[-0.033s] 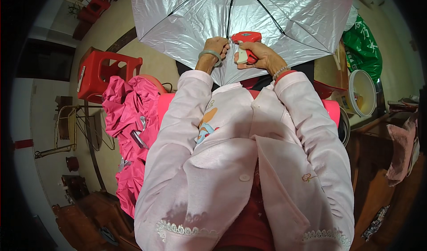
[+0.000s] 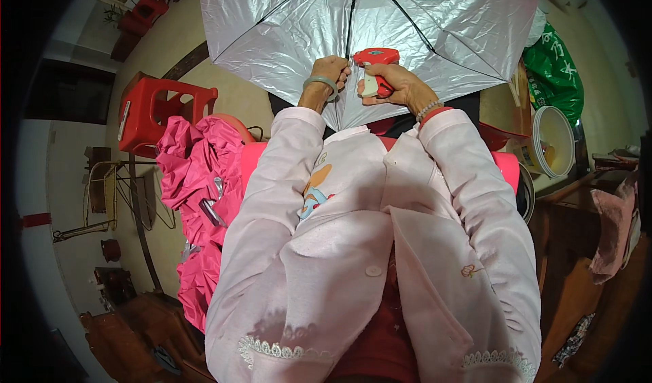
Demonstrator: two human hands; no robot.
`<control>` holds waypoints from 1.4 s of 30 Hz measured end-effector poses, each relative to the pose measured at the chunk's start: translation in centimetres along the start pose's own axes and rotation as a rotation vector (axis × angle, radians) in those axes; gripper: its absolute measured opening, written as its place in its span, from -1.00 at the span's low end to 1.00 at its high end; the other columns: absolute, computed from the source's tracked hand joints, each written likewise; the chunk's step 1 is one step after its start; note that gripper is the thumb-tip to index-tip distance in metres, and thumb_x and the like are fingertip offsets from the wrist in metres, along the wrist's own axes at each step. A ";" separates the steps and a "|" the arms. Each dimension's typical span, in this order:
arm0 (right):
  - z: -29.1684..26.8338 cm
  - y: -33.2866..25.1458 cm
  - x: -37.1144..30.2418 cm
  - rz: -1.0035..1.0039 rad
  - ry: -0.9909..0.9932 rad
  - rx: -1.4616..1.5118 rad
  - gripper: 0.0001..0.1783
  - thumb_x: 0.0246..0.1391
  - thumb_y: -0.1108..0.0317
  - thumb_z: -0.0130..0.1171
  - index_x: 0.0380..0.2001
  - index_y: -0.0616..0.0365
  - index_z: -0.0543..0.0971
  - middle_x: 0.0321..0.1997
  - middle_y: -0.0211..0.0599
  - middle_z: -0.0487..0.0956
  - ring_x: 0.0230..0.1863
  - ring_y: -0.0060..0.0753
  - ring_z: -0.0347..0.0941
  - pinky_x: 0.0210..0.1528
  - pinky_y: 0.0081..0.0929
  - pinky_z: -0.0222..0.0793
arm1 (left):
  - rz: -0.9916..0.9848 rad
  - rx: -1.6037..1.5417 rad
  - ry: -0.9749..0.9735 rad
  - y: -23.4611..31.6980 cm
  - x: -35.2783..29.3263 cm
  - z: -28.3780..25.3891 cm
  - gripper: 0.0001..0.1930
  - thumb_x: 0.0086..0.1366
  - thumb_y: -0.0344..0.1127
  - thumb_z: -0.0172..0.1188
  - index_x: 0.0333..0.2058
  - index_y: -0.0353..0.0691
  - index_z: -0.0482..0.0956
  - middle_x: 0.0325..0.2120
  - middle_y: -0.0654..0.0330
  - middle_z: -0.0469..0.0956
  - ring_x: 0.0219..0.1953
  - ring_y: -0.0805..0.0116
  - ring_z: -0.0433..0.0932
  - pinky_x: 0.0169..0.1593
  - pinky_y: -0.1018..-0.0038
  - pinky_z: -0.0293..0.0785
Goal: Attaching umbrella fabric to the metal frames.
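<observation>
Silver umbrella [image 2: 292, 50] barring the way ahead, dark ribs [image 2: 407, 20] crossing its underside, room over the floor [image 2: 232, 87] just left of it, red stool [image 2: 141, 116] and pink fabric [image 2: 193, 169] obstructing farther left of it, green bag [image 2: 553, 70] and white bucket [image 2: 538, 142] blocking its right.

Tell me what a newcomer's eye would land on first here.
Probably the open silver umbrella, spread across the top of the view beyond the hands. Against it, the red-and-white handheld tool in the right hand stands out. Then come the bright pink fabric heaped at the left and the green bag at the upper right.
</observation>
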State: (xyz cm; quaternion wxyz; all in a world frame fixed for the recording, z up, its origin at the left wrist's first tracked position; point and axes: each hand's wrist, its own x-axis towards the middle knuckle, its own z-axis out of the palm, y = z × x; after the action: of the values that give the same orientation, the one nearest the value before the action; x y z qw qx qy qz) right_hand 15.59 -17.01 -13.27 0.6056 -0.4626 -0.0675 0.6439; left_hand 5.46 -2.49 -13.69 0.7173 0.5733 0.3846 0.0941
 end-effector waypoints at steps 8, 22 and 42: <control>-0.2 0.1 -0.1 -0.031 -0.004 0.014 -0.69 -0.04 0.32 0.03 -0.20 0.17 0.34 -0.43 -0.09 0.52 -0.42 -0.20 0.50 -0.40 -0.13 0.50 | -0.016 0.005 -0.008 0.1 0.1 0.0 -0.91 0.10 -0.42 0.01 -0.49 -0.31 0.45 -0.70 0.27 0.39 -0.77 0.61 0.22 -0.76 0.65 0.09; -0.2 0.1 -0.2 0.009 -0.007 -0.009 -0.69 -0.04 0.32 0.04 -0.19 0.17 0.33 -0.40 -0.10 0.52 -0.40 -0.21 0.50 -0.41 -0.15 0.49 | -0.014 0.019 -0.053 0.1 -0.1 0.0 -0.88 0.14 -0.40 0.00 -0.47 -0.33 0.45 -0.68 0.28 0.39 -0.76 0.61 0.22 -0.77 0.67 0.08; -0.6 0.2 -0.6 -0.009 -0.016 0.023 -0.67 -0.04 0.30 0.07 -0.18 0.16 0.35 -0.36 -0.10 0.52 -0.35 -0.18 0.51 -0.45 -0.26 0.48 | 0.005 0.081 -0.052 0.1 0.0 -0.3 -0.87 0.15 -0.38 -0.01 -0.46 -0.31 0.45 -0.68 0.29 0.39 -0.76 0.61 0.21 -0.75 0.68 0.08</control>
State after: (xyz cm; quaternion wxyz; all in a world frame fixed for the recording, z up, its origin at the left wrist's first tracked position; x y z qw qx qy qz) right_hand 15.77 -17.82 -13.40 0.6133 -0.4501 -0.0669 0.6456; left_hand 5.31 -2.25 -13.67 0.7030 0.6051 0.3679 0.0655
